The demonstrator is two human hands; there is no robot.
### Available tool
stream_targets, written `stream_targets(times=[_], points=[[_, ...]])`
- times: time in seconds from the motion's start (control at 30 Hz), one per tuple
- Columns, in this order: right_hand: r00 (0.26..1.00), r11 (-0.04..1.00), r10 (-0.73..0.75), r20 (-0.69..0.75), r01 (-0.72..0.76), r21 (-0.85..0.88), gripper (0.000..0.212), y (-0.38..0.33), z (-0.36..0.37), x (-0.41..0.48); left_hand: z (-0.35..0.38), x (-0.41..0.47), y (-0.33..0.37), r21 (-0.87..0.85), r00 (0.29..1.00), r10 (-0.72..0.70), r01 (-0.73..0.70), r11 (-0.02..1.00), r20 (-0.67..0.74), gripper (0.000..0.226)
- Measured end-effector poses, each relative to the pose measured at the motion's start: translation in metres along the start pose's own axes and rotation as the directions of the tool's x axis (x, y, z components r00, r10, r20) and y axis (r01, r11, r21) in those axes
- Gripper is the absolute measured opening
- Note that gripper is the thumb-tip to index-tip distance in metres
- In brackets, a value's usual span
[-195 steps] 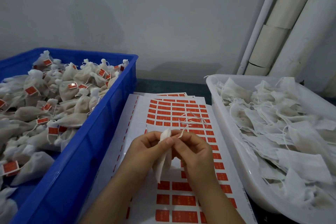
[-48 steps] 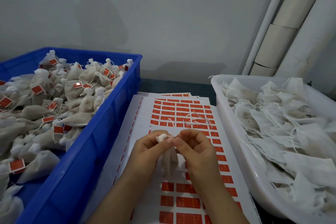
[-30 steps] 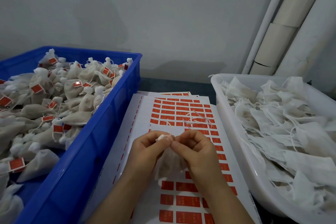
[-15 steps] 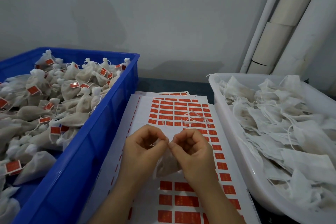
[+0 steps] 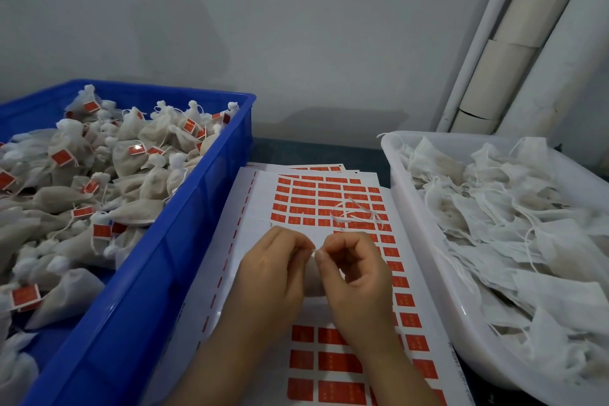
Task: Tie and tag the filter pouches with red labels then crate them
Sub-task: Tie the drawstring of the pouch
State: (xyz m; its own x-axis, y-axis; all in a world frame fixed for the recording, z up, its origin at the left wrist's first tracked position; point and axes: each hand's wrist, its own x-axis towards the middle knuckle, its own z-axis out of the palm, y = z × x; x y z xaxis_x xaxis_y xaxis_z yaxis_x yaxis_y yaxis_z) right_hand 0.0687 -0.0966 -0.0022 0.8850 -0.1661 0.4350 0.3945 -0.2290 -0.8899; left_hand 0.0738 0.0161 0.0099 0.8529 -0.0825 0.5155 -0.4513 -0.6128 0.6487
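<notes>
My left hand [image 5: 275,269] and my right hand [image 5: 354,273] meet over the sheet of red labels [image 5: 329,198]. Between them hangs a white filter pouch [image 5: 313,280], mostly hidden behind the fingers. Both hands pinch the pouch's thin white string [image 5: 314,251] at its neck, fingertips almost touching. A loose tangle of string [image 5: 354,212] lies on the sheet just beyond the hands. The blue crate [image 5: 184,241] on the left holds several tied pouches with red tags [image 5: 99,231].
A white tub [image 5: 438,277] on the right is heaped with flat, untied pouches [image 5: 514,224]. More label sheets lie stacked under the top one. White pipes [image 5: 514,43] run up the wall at the back right. The grey wall stands close behind everything.
The pouch has sunk lower between my hands and is now mostly hidden. My fingertips have closed together on the string at its neck.
</notes>
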Motion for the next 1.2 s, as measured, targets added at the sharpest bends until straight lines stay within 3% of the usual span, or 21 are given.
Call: stream_targets(times=[0.17, 0.33, 0.43, 0.57, 0.93, 1.1, 1.2], points=[[0.998, 1.0, -0.016, 0.066, 0.018, -0.022, 0.027, 0.001, 0.0, 0.0, -0.001, 0.002, -0.004, -0.197, 0.977, -0.179, 0.199, 0.96, 0.116, 0.025], [0.994, 0.999, -0.033, 0.107, 0.037, -0.033, 0.028, 0.001, -0.001, 0.0, -0.003, 0.007, -0.01, -0.508, 0.862, -0.315, 0.492, 0.708, 0.397, 0.025], [0.991, 0.997, -0.055, 0.121, 0.061, -0.043, 0.027, 0.002, -0.004, 0.002, -0.005, 0.009, -0.011, -0.587, 0.83, -0.312, 0.55, 0.594, 0.462, 0.027], [0.986, 0.996, -0.079, 0.147, 0.082, -0.02, 0.018, 0.001, -0.006, 0.003, -0.005, 0.009, -0.012, -0.63, 0.835, -0.343, 0.549, 0.549, 0.43, 0.025], [0.985, 0.987, -0.12, 0.121, 0.131, -0.09, 0.01, 0.004, -0.005, 0.005, 0.001, 0.009, -0.019, -0.498, 0.874, -0.352, 0.482, 0.721, 0.336, 0.021], [0.992, 0.984, -0.104, 0.078, 0.113, -0.134, 0.015, 0.005, -0.005, 0.003, 0.004, 0.005, -0.018, -0.356, 0.935, -0.285, 0.345, 0.868, 0.211, 0.018], [0.994, 0.989, -0.086, 0.064, 0.093, -0.117, 0.013, 0.004, -0.005, 0.002, 0.004, 0.004, -0.018, -0.318, 0.959, -0.254, 0.281, 0.906, 0.124, 0.019]])
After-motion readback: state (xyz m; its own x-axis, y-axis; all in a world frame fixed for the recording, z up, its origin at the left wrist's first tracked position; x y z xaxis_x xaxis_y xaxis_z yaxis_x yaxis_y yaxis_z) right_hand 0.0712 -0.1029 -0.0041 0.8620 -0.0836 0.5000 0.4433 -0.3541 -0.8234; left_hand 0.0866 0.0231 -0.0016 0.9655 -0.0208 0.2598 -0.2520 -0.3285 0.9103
